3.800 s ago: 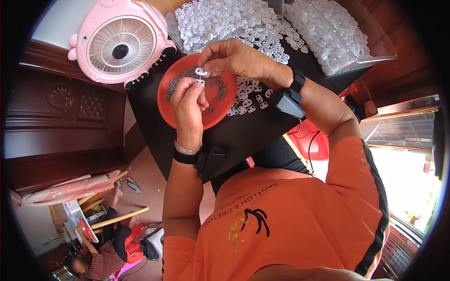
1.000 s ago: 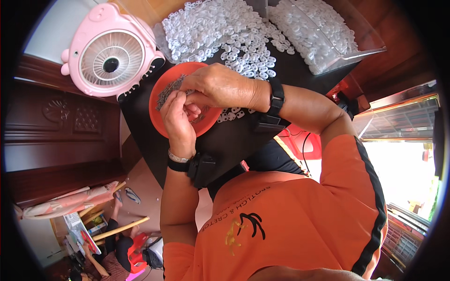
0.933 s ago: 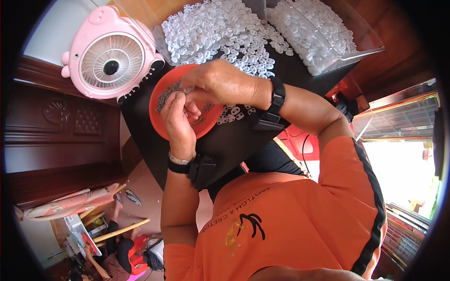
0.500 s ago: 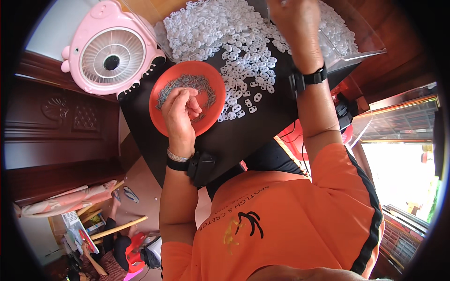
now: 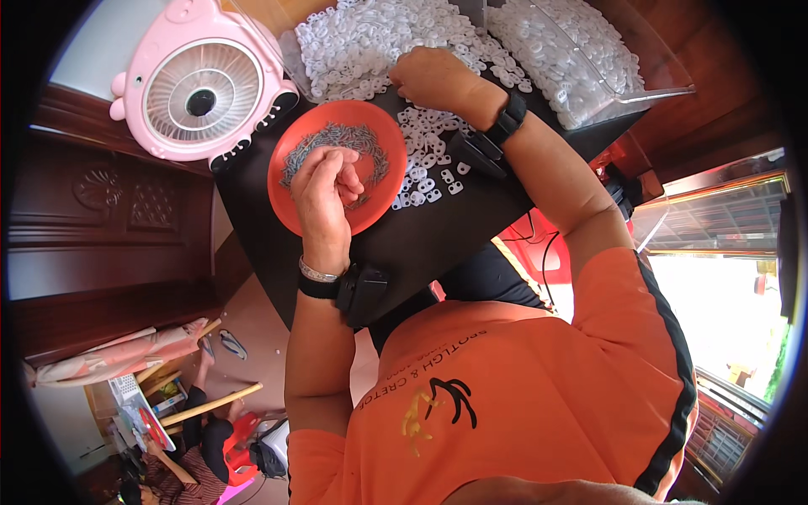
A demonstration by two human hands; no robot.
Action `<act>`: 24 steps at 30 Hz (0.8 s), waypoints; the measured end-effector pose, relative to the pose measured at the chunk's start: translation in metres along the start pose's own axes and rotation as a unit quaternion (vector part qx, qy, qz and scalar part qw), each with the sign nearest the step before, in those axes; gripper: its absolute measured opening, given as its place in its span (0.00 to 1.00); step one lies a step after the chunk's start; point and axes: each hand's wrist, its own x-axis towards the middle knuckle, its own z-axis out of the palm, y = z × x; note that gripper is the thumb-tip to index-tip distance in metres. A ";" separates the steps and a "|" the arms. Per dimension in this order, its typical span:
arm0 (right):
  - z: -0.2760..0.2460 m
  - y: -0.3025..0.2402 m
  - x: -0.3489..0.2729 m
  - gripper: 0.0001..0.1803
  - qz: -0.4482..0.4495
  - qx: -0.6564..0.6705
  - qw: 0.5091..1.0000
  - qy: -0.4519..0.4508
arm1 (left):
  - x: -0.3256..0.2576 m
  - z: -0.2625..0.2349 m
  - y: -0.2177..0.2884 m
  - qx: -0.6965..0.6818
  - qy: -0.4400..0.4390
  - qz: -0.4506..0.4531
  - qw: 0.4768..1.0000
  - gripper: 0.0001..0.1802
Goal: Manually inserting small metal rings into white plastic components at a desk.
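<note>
White two-hole pieces [image 5: 379,38] heaped at the far side of the black tabletop [image 5: 438,240], strays scattered beside the red bowl [image 5: 284,202]; right hand [image 5: 418,77] at the heap's near edge, fingers bent down, can't tell if pinching one. Left hand [image 5: 326,189] over the bowl of small grey metal pins [image 5: 341,135], fingers curled in toward the palm, can't tell if gripping anything. Clean picking likely means nipping a single piece by its rim, both holes uncovered, without dragging neighbours.
</note>
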 end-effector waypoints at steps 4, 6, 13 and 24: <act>-0.004 -0.003 0.000 0.08 0.005 0.098 0.994 0.043 | 0.000 -0.001 0.001 -0.004 0.007 -0.005 1.000 0.12; -0.011 -0.007 -0.003 0.08 -0.001 0.197 0.980 0.035 | 0.000 -0.002 0.000 -0.004 0.006 -0.001 1.000 0.12; -0.031 -0.052 -0.017 0.06 -0.072 0.561 0.824 -0.042 | 0.001 -0.001 0.000 -0.013 0.008 -0.020 1.000 0.14; -0.027 -0.070 -0.021 0.09 -0.158 0.521 0.838 0.015 | 0.006 -0.007 -0.002 -0.099 -0.028 -0.051 0.993 0.09</act>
